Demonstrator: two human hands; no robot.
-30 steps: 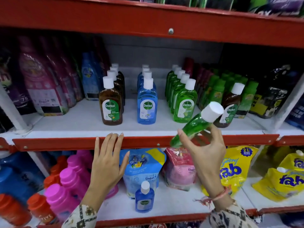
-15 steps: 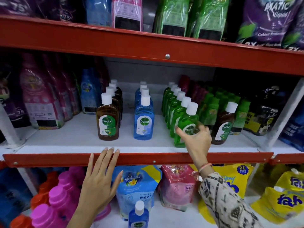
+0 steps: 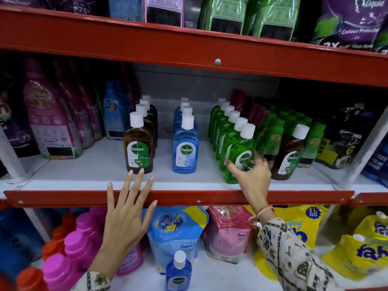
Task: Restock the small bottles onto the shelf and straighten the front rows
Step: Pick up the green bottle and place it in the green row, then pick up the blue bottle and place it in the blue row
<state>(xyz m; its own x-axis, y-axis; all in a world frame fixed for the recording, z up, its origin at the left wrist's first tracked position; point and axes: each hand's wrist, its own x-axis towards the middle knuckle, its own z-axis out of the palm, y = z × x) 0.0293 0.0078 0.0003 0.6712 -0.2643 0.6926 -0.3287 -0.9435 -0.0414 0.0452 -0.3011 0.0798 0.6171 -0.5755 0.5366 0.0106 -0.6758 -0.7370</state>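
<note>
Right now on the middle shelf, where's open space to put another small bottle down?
Bare shelf lies between the pink pouches and the brown bottle row, and in the lanes either side of the blue bottle row. Right of the green bottle row, where the right hand works, it is crowded.

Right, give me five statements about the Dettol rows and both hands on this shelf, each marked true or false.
1. The right hand is at the front green Dettol bottle. True.
2. The left hand grips the front brown Dettol bottle. False: it is open, fingers spread over the red shelf edge.
3. A brown Dettol bottle stands right of the green row. True.
4. The blue Dettol row is leftmost. False: it is in the middle.
5. A lone blue Dettol bottle stands on the lower shelf. True.
</note>
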